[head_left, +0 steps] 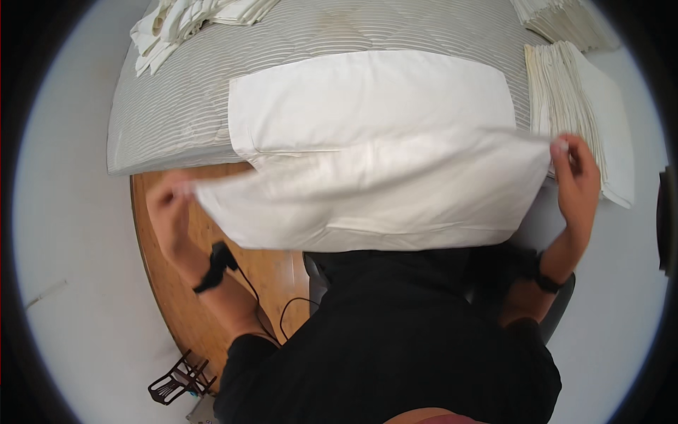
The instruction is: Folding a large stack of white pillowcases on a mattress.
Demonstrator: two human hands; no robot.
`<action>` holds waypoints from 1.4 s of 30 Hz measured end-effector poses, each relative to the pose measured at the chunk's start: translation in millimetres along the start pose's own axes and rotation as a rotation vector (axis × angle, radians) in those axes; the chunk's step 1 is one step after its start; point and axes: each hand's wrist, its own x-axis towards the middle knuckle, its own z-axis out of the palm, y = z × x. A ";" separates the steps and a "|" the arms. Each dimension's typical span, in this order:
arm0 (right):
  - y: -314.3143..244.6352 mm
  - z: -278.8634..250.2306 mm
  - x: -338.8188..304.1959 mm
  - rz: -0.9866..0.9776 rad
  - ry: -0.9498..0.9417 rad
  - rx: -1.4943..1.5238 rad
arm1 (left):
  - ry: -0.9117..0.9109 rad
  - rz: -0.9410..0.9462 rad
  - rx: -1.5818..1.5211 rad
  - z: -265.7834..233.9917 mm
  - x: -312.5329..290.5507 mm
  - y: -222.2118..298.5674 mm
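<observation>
A white cloth (395, 194) is stretched between my two hands, its near edge hanging over my lap. My left hand (169, 205) pinches its left corner, slightly blurred. At the opposite end, my right hand (578, 180) grips the upper right corner between thumb and fingers, a little higher in view. Behind it, white fabric (374, 92) lies flat on the striped mattress (187, 116). Whether this is the same piece or a separate one, I cannot tell, since the raised cloth covers where they meet.
A stack of folded cream cloths (568, 106) stands at the right, with another stack (565, 21) behind it. Crumpled white cloths (187, 25) lie at the far left of the mattress. A small dark chair (180, 378) is on the wooden floor (212, 212). A black cable (286, 311) runs from my left wrist.
</observation>
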 end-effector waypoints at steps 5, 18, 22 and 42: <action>47.4 61.4 109.5 -0.075 0.169 -0.275 | 0.311 -0.136 0.101 62.0 117.2 -10.8; 86.5 81.3 135.6 0.314 -0.131 0.172 | 0.121 -0.480 0.046 63.5 141.9 -44.2; 99.0 88.9 142.8 0.248 -0.080 0.264 | 0.019 -0.480 -0.005 63.0 146.1 -45.0; -70.9 -54.1 126.9 -0.243 0.431 0.283 | 0.334 0.292 -0.066 -6.9 169.9 123.9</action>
